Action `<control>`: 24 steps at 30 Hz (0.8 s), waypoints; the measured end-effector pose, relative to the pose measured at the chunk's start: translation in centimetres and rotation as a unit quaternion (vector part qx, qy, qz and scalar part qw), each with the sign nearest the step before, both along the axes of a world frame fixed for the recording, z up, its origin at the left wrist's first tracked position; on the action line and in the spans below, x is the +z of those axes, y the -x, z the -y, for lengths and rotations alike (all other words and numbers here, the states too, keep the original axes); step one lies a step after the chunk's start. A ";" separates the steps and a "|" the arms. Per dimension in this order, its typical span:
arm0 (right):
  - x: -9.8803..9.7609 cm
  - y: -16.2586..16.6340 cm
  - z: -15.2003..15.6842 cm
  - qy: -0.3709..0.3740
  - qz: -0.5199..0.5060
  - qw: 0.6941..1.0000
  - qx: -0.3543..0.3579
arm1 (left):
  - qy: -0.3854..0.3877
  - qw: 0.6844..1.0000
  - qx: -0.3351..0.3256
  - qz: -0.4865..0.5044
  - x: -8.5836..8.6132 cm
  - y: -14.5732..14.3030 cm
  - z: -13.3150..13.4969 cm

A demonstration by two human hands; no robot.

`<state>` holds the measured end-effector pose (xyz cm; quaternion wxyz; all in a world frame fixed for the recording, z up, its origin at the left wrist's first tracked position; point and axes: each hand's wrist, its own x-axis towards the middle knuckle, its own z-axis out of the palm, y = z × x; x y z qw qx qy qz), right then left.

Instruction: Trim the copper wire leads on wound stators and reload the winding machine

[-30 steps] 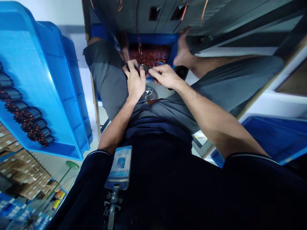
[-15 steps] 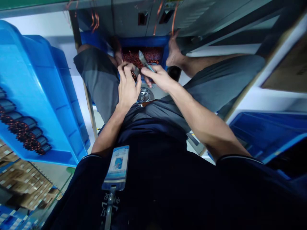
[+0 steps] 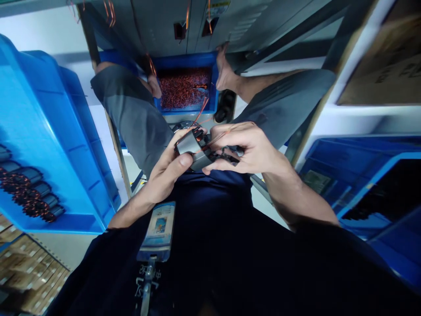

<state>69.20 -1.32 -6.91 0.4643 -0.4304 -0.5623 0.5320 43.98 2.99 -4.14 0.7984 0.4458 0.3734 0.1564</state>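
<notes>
My left hand (image 3: pixel 167 169) grips a grey cylindrical motor core (image 3: pixel 194 147) with copper windings, thumb pressed on its side. My right hand (image 3: pixel 245 149) is closed around the other end of the core, with thin copper wire strands (image 3: pixel 205 112) running between its fingers, and a dark tool handle shows under the fingers. Both hands are close above my lap. Beyond them, between my bare feet, a blue bin (image 3: pixel 184 59) holds a heap of copper wire scrap (image 3: pixel 184 87).
A large blue tray (image 3: pixel 49 140) at left carries a row of wound motor cores (image 3: pixel 24 193). Another blue crate (image 3: pixel 368 184) stands at right. A grey machine cabinet (image 3: pixel 184 22) is ahead. An ID badge (image 3: pixel 158 230) hangs on my chest.
Both hands pulled back from over the scrap bin toward my body, bringing the core with them. The pliers raised in my right hand are now tucked down, and wire strands trail from the core.
</notes>
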 end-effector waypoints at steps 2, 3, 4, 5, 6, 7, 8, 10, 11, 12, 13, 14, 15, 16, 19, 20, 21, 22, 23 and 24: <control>1.9 -0.2 0.7 -0.039 0.058 0.997 -0.033 | 0.027 0.998 0.042 0.048 0.6 -0.7 -0.2; 2.7 -0.3 1.2 -0.042 0.092 0.994 -0.046 | 0.039 0.995 0.058 0.071 0.8 -1.1 -0.4; 3.5 -0.5 1.8 -0.036 0.126 0.990 -0.053 | 0.047 0.993 0.069 0.086 0.9 -1.3 -0.5; 4.1 -0.7 2.4 -0.024 0.157 0.986 -0.053 | 0.051 0.992 0.076 0.093 0.9 -1.5 -0.6; 4.6 -0.9 3.0 -0.012 0.182 0.982 -0.050 | 0.048 0.991 0.081 0.091 0.8 -1.6 -0.7; 5.0 -1.0 3.6 -0.005 0.201 0.978 -0.051 | 0.040 0.992 0.086 0.084 0.8 -1.7 -0.8; 5.2 -1.1 4.1 -0.003 0.215 0.975 -0.056 | 0.025 0.992 0.092 0.081 0.7 -1.7 -0.8; 5.4 -1.2 4.9 0.001 0.235 0.970 -0.068 | -0.016 0.991 0.098 0.090 0.5 -1.8 -0.8; 5.4 -1.1 5.1 0.003 0.242 0.968 -0.073 | -0.036 0.990 0.098 0.096 0.4 -1.9 -0.7; 5.4 -1.0 5.2 0.006 0.247 0.966 -0.075 | -0.055 0.989 0.096 0.100 0.3 -2.0 -0.7; 5.5 -1.0 5.2 0.010 0.251 0.965 -0.076 | -0.074 0.988 0.092 0.101 0.1 -2.1 -0.7; 5.5 -0.9 5.1 0.013 0.255 0.964 -0.076 | -0.093 0.987 0.086 0.099 0.0 -2.2 -0.7; 5.6 -0.9 5.1 0.015 0.258 0.963 -0.075 | -0.112 0.986 0.079 0.095 -0.1 -2.3 -0.8; 5.8 -0.9 5.0 0.016 0.260 0.963 -0.074 | -0.132 0.984 0.071 0.092 -0.2 -2.4 -0.8; 6.2 -0.9 4.9 0.014 0.266 0.961 -0.071 | -0.184 0.977 0.056 0.089 -0.3 -2.4 -1.0; 6.4 -0.9 5.0 0.013 0.270 0.960 -0.070 | -0.195 0.976 0.053 0.086 -0.3 -2.4 -1.1; 6.5 -1.0 5.0 0.012 0.276 0.959 -0.068 | -0.204 0.974 0.051 0.085 -0.2 -2.4 -1.1; 6.6 -1.0 5.0 0.011 0.286 0.956 -0.067 | -0.211 0.973 0.048 0.083 -0.2 -2.4 -1.2; 6.7 -1.0 5.0 0.011 0.298 0.952 -0.066 | -0.216 0.972 0.044 0.082 -0.1 -2.3 -1.2; 6.7 -1.0 5.0 0.010 0.311 0.948 -0.066 | -0.221 0.971 0.041 0.081 0.0 -2.3 -1.2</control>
